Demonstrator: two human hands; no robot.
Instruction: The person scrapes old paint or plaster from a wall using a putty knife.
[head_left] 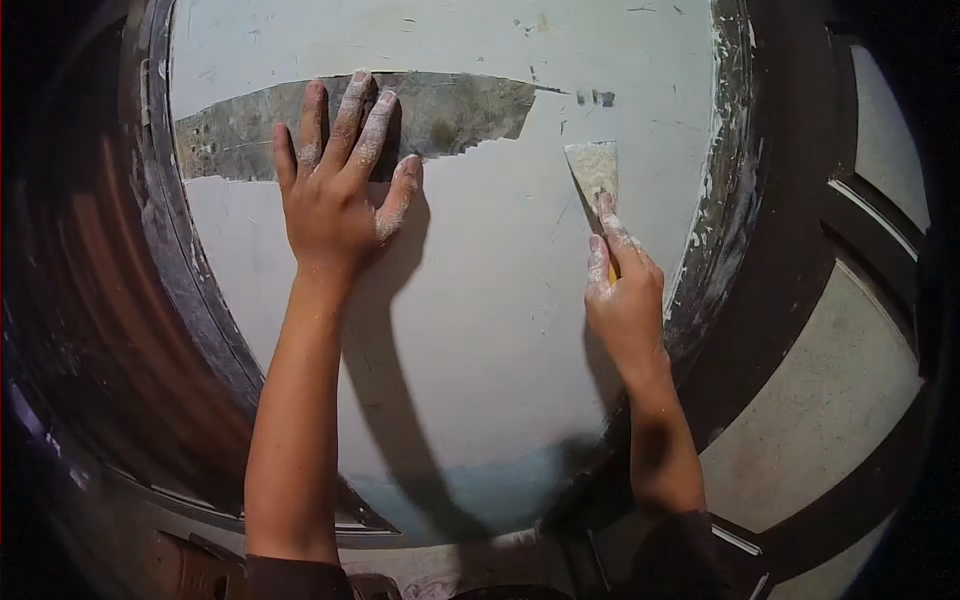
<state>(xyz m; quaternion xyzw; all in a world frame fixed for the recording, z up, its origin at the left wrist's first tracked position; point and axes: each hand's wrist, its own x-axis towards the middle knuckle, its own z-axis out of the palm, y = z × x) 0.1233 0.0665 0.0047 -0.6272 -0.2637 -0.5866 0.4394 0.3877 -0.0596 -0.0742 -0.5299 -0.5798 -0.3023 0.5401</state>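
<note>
My left hand lies spread against an upright panel, its fingertips over a bare grey patch where the white coat is gone. White dust covers its fingers. My right hand grips a putty knife by its yellowish handle, index finger stretched along the blade. Pale crumbs of paint coat the blade, which points upward just right of the patch. White paint covers most of the panel around both hands, with small scratches and chips in it.
A dark wooden frame, flecked with white, borders the panel. Pale inset panels in dark woodwork stand at the right. Bluish paint shows along the panel's lower edge. A brown object sits low at the left.
</note>
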